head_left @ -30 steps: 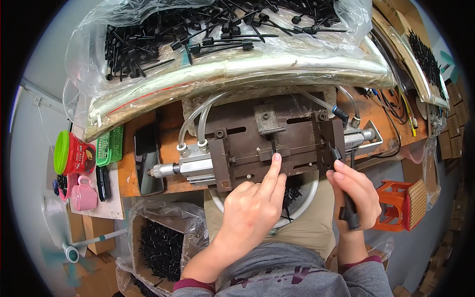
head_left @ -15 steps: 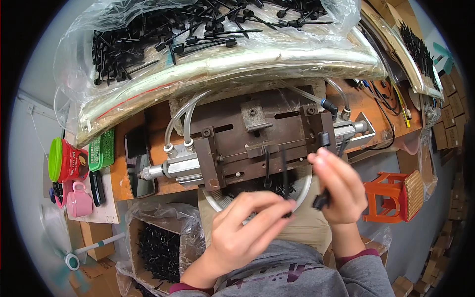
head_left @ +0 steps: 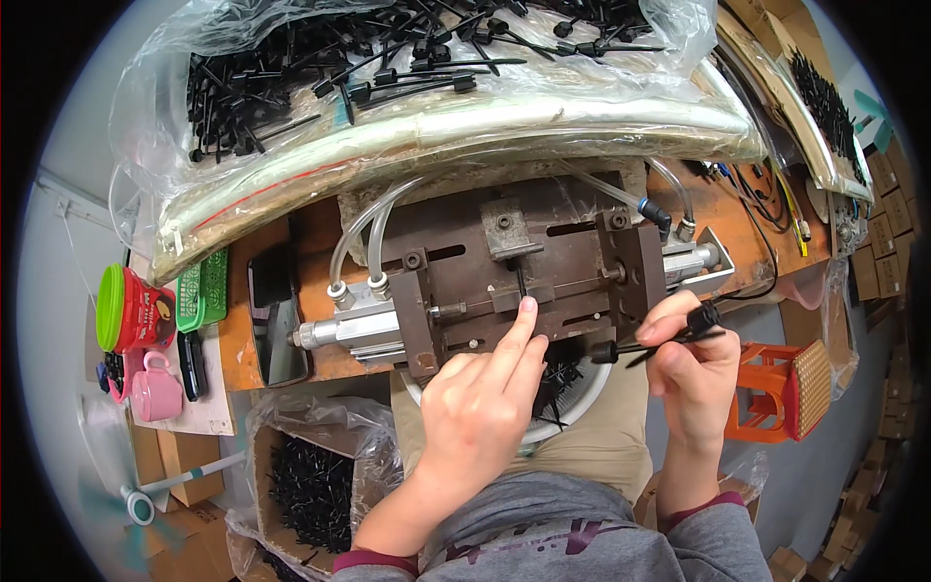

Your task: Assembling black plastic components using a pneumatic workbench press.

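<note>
My left hand (head_left: 477, 412) reaches over the middle of the brown metal fixture (head_left: 465, 218). Its index finger is stretched out, its tip on the lower end of a black cable tie (head_left: 525, 276) lying across the small central block; the other fingers curve loosely. The tie's far end meets the grey metal stop (head_left: 505, 231). Off the fixture's right side, my right hand (head_left: 700, 383) is closed on several black cable ties (head_left: 669, 343) with chunky heads, which stick out on both sides of the fingers.
Behind the fixture is a plastic-lined tray (head_left: 436, 131) of black ties. Air cylinders (head_left: 364, 335) with clear hoses flank the fixture. A round white basket (head_left: 587, 393) with ties sits by my lap. A lined box (head_left: 378, 456) of ties stands lower left; an orange stool (head_left: 766, 393), right.
My left hand has moved up to the fixture, where a tie now lies on the central block against the stop. My right hand has shifted right and down with its ties.
</note>
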The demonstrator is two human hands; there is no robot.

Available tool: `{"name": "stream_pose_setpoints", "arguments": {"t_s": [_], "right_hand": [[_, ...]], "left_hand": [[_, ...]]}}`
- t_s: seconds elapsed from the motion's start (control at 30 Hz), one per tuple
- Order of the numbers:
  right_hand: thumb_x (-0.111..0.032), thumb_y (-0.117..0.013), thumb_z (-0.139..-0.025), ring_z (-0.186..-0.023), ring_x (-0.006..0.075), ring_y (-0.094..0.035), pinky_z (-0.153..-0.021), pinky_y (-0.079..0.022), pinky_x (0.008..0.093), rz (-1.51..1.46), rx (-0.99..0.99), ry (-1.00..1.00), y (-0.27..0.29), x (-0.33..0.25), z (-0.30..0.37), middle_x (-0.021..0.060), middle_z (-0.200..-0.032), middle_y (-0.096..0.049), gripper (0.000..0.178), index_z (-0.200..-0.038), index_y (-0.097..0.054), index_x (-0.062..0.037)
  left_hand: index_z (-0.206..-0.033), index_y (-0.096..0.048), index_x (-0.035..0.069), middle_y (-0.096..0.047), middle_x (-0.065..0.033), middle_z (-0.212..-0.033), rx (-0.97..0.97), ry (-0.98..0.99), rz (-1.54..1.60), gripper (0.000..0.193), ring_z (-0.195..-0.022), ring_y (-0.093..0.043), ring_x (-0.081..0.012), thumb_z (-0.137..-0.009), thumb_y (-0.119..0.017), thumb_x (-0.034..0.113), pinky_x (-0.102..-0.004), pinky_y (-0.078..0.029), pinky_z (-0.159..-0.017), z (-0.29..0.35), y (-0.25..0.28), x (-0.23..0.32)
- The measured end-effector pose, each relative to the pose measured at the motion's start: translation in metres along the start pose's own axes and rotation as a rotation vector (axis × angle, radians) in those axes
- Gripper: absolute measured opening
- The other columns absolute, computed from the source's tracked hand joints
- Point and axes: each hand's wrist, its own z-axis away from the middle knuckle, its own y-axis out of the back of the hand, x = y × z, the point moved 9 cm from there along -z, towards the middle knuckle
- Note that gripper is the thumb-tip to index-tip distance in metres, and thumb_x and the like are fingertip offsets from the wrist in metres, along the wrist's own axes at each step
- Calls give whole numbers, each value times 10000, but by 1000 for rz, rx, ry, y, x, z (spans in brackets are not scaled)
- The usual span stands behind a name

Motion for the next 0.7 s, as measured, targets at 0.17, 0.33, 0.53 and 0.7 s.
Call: {"name": "stream_pose_setpoints", "arguments": {"t_s": [0.17, 0.33, 0.53, 0.7], "right_hand": [[-10, -685, -900, -432, 87, -546, -375, -421, 186, -278, -113, -376, -18, 30, 13, 120, -753, -672, 109, -951, -682, 87], [-28, -663, -930, -411, 118, -562, -356, -439, 197, -564, -159, -495, -32, 39, 13, 152, -802, -691, 148, -1025, -675, 85], [19, -653, -902, -823, 243, -720, -738, -593, 304, -204, -112, -168, -17, 21, 4, 242, -1091, -679, 355, -1246, -609, 94], [-205, -649, -929, -1110, 366, -661, -900, -572, 392, -336, -150, -115, -26, 4, 5, 304, -1276, -582, 578, -1352, -488, 155]], "left_hand": [[-1008, -745, 27, -740, -124, -1070, 83, -86, 491, 338, -764, -717, -210, -682, -832, 48, -281, -564, -651, -3, 23, 16], [-964, -768, 44, -735, -103, -968, 26, -81, 577, 296, -760, -708, -213, -684, -860, 53, -282, -560, -608, 8, 34, 24], [-946, -750, 54, -720, -92, -1107, 161, 12, 151, 334, -799, -678, -210, -632, -858, 85, -293, -538, -655, 9, 19, 2], [-924, -724, 44, -705, -103, -1207, 64, 14, -35, 266, -662, -661, -170, -684, -821, 104, -271, -514, -593, 5, -4, 2]]}}
